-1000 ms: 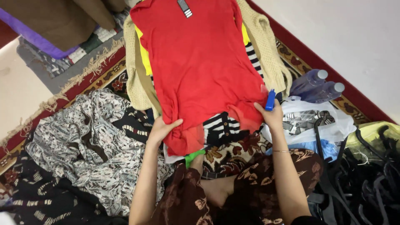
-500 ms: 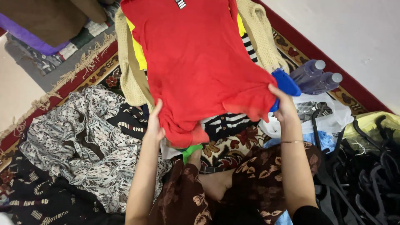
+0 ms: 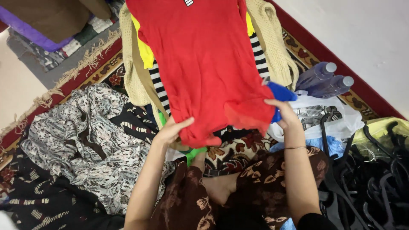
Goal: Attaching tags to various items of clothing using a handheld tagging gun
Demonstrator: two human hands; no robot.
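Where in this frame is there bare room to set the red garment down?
Bare floor shows only at far left, beyond the rug fringe. Elsewhere is crowded: patterned cloth left, bottles and black hangers right. Both hands grip the red garment.

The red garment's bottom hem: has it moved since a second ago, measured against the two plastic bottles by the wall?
Yes. The red garment has had its hem lifted by both hands, left hand and right hand, nearer the level of the plastic bottles.

Bright even indoor light, soft shadows, no glare, slight edge blur
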